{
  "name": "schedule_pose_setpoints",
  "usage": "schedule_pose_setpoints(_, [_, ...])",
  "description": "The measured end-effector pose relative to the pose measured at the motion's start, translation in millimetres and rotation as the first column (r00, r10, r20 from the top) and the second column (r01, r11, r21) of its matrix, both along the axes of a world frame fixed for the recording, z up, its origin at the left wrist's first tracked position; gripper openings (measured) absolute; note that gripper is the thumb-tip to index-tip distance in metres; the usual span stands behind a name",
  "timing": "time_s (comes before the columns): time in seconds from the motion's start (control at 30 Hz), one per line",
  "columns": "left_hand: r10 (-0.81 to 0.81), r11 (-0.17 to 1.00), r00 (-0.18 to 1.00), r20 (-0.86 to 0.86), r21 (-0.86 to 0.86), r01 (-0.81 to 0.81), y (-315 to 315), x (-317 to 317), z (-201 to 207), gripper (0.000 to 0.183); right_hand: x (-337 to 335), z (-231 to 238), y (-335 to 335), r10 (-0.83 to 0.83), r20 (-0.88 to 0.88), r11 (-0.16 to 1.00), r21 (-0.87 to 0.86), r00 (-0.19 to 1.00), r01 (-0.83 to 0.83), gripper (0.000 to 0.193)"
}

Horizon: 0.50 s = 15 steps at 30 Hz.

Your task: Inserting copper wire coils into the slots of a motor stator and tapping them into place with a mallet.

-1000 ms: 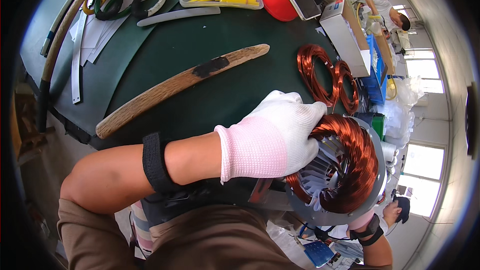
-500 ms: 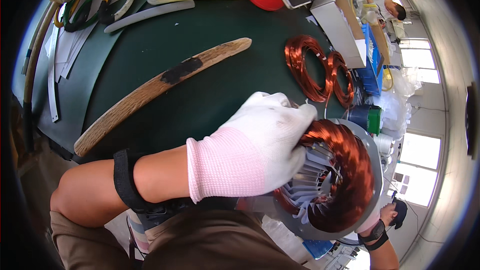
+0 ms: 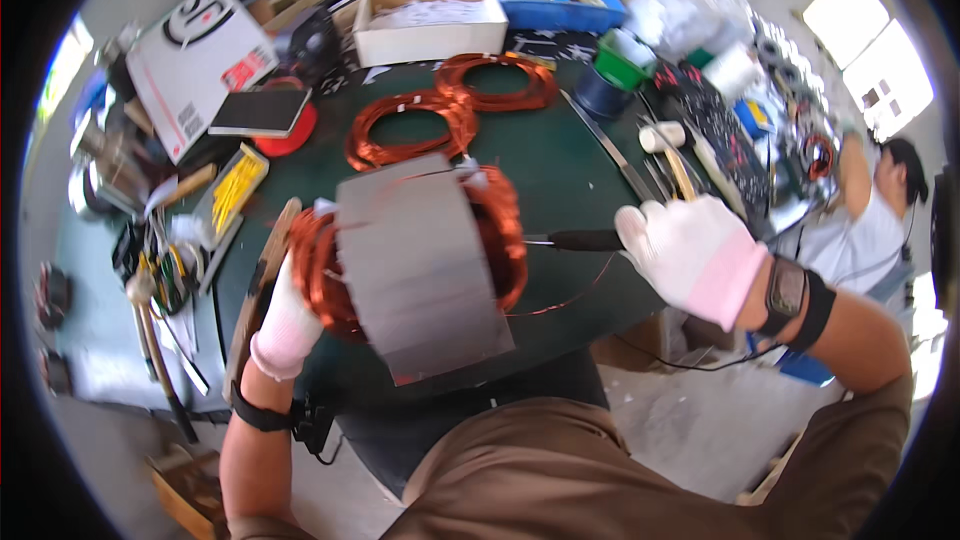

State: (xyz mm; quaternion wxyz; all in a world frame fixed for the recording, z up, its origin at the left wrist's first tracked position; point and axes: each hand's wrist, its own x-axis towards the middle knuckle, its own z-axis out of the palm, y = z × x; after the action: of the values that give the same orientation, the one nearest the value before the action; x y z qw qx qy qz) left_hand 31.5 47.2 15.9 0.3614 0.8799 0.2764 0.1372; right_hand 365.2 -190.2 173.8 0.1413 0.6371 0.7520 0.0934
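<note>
A grey metal cylinder (image 3: 425,275) with copper-wire windings (image 3: 508,235) is over a dark green tabletop (image 3: 575,175). Left of the cylinder, the white-and-pink-gloved left hand (image 3: 288,325) touches the windings; how its hidden fingers close, I cannot tell. Right of it, the similarly gloved right hand (image 3: 692,252) pinches a slim black-handled tool (image 3: 586,240).

From the wearer's head, the scene is viewed through a wide fisheye lens, aimed down and forward across the bench (image 3: 575,175). The left hand (image 3: 288,318) and right hand (image 3: 690,255) are framed at close range, with clothing (image 3: 550,470) shown at the lower edge and a window (image 3: 846,5) beyond, upper right.
</note>
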Motion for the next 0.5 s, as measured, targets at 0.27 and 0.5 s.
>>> schedule_pose_setpoints(0.27, [0.088, 0.827, 0.964, 0.25, -0.558, 0.069, -33.2, -0.3, 48.2, 0.067, -1.0, -60.0, 11.9, 0.078, -0.795, 0.899, 0.317, 0.601, 0.303, 0.052])
schedule_pose_setpoints(0.5, [0.261, 0.626, 0.925, 0.276, -0.778, 0.055, -42.5, 5.5, 27.2, 0.064, -44.7, -121.5, 76.9, -0.028, -0.982, 0.948, 0.033, 0.187, 0.317, 0.04])
